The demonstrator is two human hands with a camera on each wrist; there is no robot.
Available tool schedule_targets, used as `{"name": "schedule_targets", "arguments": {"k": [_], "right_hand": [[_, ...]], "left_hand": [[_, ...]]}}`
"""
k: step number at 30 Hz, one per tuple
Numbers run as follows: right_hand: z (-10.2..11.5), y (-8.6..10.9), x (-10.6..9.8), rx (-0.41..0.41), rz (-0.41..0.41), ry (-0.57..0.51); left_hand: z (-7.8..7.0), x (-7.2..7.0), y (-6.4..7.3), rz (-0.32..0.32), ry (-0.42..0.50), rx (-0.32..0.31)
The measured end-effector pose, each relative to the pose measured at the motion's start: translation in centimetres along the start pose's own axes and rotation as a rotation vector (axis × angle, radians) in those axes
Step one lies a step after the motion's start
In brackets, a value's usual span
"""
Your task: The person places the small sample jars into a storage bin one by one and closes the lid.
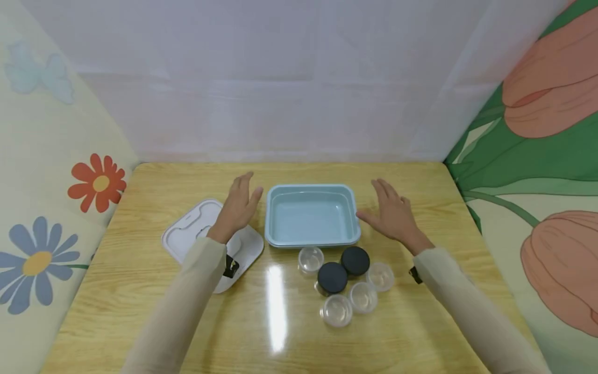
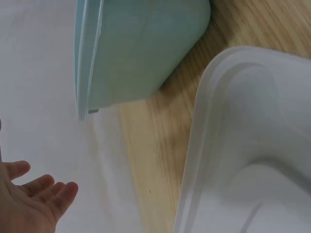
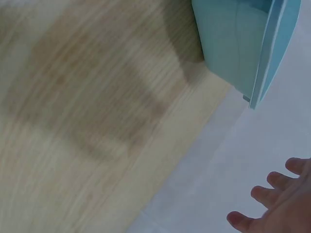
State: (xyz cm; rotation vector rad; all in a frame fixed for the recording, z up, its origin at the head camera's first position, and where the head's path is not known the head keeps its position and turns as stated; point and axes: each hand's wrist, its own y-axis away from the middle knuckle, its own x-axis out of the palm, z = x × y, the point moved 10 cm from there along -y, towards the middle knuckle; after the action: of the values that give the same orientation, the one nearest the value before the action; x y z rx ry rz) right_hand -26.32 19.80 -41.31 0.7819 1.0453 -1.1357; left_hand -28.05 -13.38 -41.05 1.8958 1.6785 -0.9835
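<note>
A light blue rectangular plastic tub [image 1: 310, 241] stands on the wooden table, with my two hands on either side of it. My left hand [image 1: 238, 205] is just off its left end, fingers extended and thumb apart, holding nothing. Beyond the right end, my right hand [image 1: 392, 213] has its fingers spread, thumb toward the rim, and it too holds nothing. In the left wrist view the tub's side [image 2: 141, 48] rises above the table, apart from the fingers. The right wrist view shows the tub's other end [image 3: 228, 43] with the fingertips away from it.
Left of the tub lies a white moulded tray [image 1: 179, 241], partly hidden under my left forearm. In front of the tub stand several small clear round containers [image 1: 337, 310] and two black-lidded jars [image 1: 332, 278]. A white cloth [image 1: 299, 104] hangs behind the table [image 1: 243, 337].
</note>
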Motion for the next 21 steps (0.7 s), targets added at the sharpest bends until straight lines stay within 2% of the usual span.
{"name": "schedule_targets", "arguments": {"k": [5,9,17,21], "right_hand": [[-0.2,1.5,0.5,0.025,0.012,-0.074],[-0.3,2.7,0.5,0.020,-0.004,-0.123],[-1.2,5.1,1.6,0.022,-0.020,-0.208],[-1.4,6.3,2.3,0.008,-0.025,-0.252]], "left_hand": [[0.3,1.2,0.4,0.011,0.061,-0.018],[1.0,2.1,0.7,0.041,0.137,-0.088],[2.4,2.0,0.7,0.005,0.329,-0.225],[2.7,2.5,1.0,0.027,0.367,-0.265]]}}
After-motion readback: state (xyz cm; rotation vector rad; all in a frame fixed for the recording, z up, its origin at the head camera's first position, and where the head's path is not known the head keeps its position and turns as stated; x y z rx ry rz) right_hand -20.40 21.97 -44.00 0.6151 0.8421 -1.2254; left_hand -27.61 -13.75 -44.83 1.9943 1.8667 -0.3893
